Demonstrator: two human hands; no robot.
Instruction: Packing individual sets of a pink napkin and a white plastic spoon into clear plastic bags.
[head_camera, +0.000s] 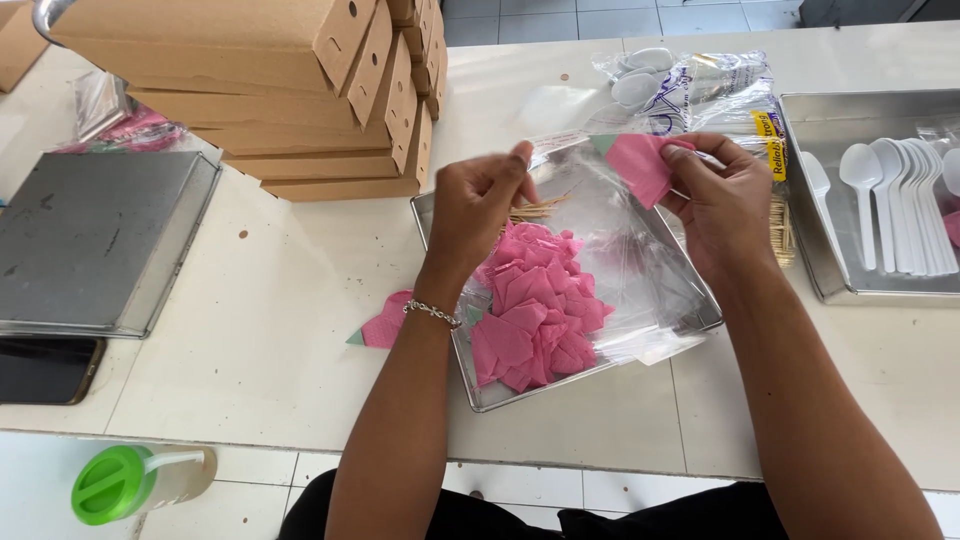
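Observation:
My left hand (480, 205) pinches the top edge of a clear plastic sleeve (600, 215) held above a metal tray (560, 385). My right hand (722, 200) holds a folded pink napkin (640, 165) at the sleeve's mouth, together with what looks like a white plastic spoon handle. The tray holds a heap of folded pink napkins (535, 310), a bundle of wooden toothpicks (535, 208) and more clear sleeves (655, 290). A bracelet is on my left wrist.
A stack of brown cardboard boxes (290, 90) stands at the back left. An upturned metal tray (95, 240) and a phone (45, 370) lie left. White plastic spoons (900, 205) fill a tray at right. A bag of spoons (690, 90) lies behind. One pink napkin (385, 325) lies on the table. A green-lidded bottle (135, 482) stands below.

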